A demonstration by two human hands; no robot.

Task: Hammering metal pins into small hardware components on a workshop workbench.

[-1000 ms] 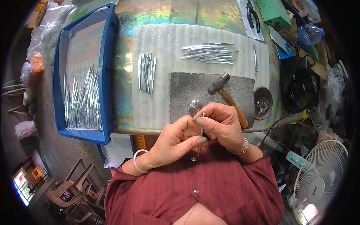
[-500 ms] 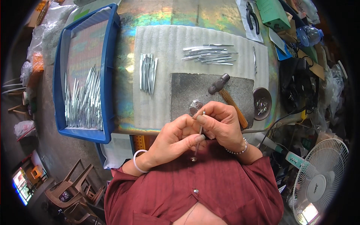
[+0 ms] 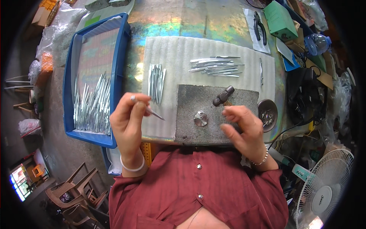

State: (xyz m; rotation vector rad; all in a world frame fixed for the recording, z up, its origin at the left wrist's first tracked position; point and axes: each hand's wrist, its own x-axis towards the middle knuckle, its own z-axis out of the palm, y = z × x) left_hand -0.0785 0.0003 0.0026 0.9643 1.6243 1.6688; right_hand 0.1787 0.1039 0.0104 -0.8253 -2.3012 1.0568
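Left hand (image 3: 129,121) pinched on a slim pointed metal rod (image 3: 155,114); rod sticks out rightward, tip slanting slightly toward the wearer. Bundle of silver metal rods (image 3: 156,84) lies just beyond it on the white foam sheet (image 3: 173,57), long axes running away from the wearer; left hand nearer. Right hand (image 3: 246,129) near the hammer (image 3: 222,97), thumb and fingers apart, nothing clearly held.

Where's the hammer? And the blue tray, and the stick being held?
Hammer (image 3: 223,96), head view: on its metal head.
Blue tray (image 3: 121,57), head view: on its right wall.
Held stick (image 3: 155,113), head view: on its visible middle.
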